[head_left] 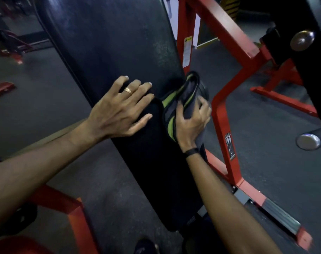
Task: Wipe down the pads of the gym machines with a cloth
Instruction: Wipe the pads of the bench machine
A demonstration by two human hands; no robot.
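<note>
From the head camera, a long black pad (108,43) of a gym machine runs from the top of the view down toward the lower middle, and it is tilted. The left hand (117,110) lies flat on the pad near its middle, with the fingers straight and spread; it holds nothing. A gold ring (128,90) sits on one finger of this hand.

The right hand (191,121) is at the right edge of the pad. Its fingers are curled around a dark cloth (185,96) with green stripes, and the cloth is pressed against this right edge, bunched and folded over it. A dark band (191,152) is around the right wrist.

Just beside the right edge of the pad stands the red frame (222,114) of the machine, with a white warning label (187,50) on its upright part and a small black sticker (230,146) lower down. Two round metal end caps (308,142) show at the right side of the view. The floor (46,99) is dark grey, and more red machine parts stand at the lower left.
</note>
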